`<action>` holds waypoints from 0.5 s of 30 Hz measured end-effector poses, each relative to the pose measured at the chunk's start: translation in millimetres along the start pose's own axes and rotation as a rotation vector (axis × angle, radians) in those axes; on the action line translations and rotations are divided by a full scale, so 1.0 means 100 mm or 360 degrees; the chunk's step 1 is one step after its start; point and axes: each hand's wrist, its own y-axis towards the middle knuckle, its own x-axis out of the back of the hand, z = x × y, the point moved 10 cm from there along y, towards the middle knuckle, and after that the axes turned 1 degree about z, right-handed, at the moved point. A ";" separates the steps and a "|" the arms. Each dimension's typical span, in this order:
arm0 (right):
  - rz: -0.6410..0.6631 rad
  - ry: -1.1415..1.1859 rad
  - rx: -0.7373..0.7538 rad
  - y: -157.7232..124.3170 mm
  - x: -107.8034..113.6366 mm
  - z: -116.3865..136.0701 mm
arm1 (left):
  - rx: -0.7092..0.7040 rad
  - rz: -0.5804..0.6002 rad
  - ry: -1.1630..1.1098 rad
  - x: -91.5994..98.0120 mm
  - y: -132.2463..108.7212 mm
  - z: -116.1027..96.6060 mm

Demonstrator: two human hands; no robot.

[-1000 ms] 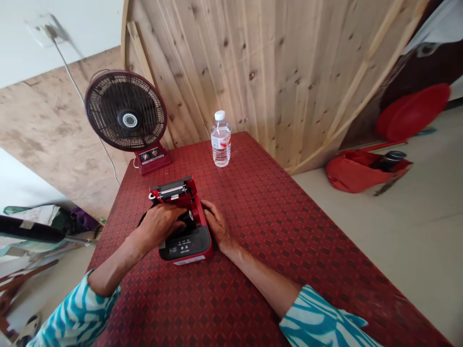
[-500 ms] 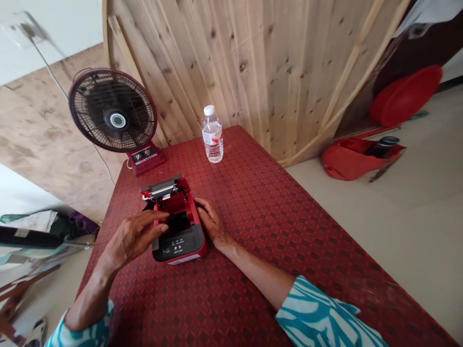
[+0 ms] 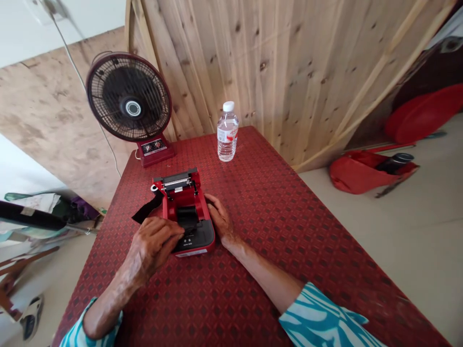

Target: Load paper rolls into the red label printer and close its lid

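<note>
A small red and black printer (image 3: 211, 235) sits on the table with its lid (image 3: 176, 181) raised. A black roll (image 3: 186, 211) lies inside its compartment. Dark ribbon (image 3: 190, 230) runs from the roll onto the front panel, hiding part of the printed icons. My left hand (image 3: 154, 243) is closed in a pinch on the ribbon's front end. Another black strip (image 3: 147, 208) hangs out at the printer's left, beside a small white ring (image 3: 154, 188). Along the right wall, my right hand (image 3: 220, 219) grips the printer's side, its thumb hard to see.
A water bottle (image 3: 227, 132) stands behind the printer, and a dark red fan (image 3: 132, 103) is at the back left of the patterned table (image 3: 260, 207). Wooden boards (image 3: 253, 58) rise behind. A red bag (image 3: 347, 173) lies on the floor at right.
My left hand has moved from the compartment down to the front panel and drawn the ribbon over it. More black strip shows at the left. The view has shifted; my right hand stays put.
</note>
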 end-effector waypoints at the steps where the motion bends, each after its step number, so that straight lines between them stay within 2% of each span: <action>1: 0.0002 0.0001 0.0002 0.00 0.00 0.00 | -0.0029 0.0003 0.0011 0.01 -0.01 -0.06; 5: 0.0005 -0.0002 -0.0017 0.00 0.00 0.02 | -0.0080 0.0001 0.0054 0.00 -0.06 -0.20; 10: 0.0017 0.0013 -0.0055 -0.06 -0.01 0.04 | -0.0053 -0.0007 0.0090 -0.07 -0.15 -0.22; 13: -0.0011 0.0011 -0.0137 -0.01 0.01 0.01 | -0.0034 -0.0158 0.0149 -0.06 -0.25 -0.24; 15: -0.0053 0.0002 -0.0165 0.14 0.03 0.04 | -0.0033 -0.0248 0.0199 -0.06 -0.31 -0.27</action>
